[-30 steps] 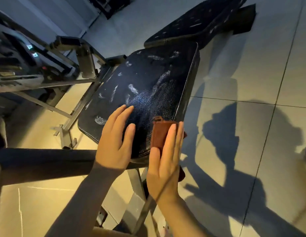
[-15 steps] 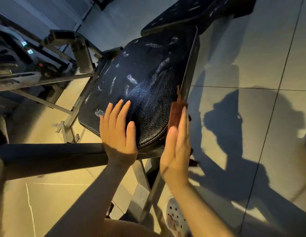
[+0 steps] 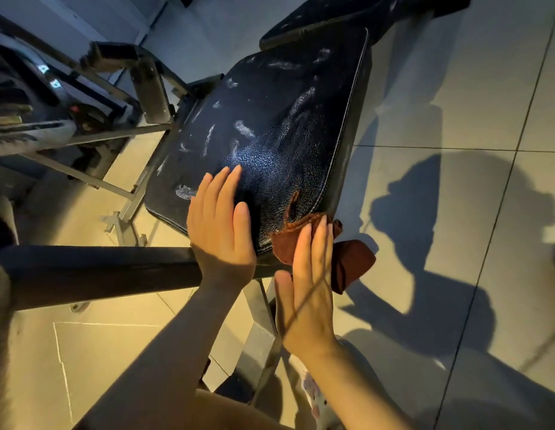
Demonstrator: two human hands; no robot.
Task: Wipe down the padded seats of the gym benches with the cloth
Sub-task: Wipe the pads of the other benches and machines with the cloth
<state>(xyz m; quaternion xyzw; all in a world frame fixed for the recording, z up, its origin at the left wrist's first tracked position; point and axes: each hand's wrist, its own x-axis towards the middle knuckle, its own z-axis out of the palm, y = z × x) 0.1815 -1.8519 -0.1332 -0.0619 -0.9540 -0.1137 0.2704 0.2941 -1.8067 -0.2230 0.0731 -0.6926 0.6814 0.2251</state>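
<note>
A dark padded bench seat [image 3: 270,125] with pale smears fills the middle of the view. My left hand [image 3: 220,218] lies flat on its near edge, fingers straight. My right hand [image 3: 307,274] presses a brown cloth [image 3: 353,262] with straight fingers against the seat's near right corner. Part of the cloth hangs off the corner over the floor. A second dark pad [image 3: 357,13], the backrest, rises beyond the seat at the top.
A thick dark bar [image 3: 99,271] crosses below the seat at the left. Metal frame legs [image 3: 140,193] and another machine [image 3: 37,113] stand to the left. Tiled floor [image 3: 456,212] with my shadow lies to the right. A patterned shoe [image 3: 313,401] shows near the bottom.
My right hand and the cloth slid back along the seat's right edge to the near right corner. My left hand stayed flat on the near edge.
</note>
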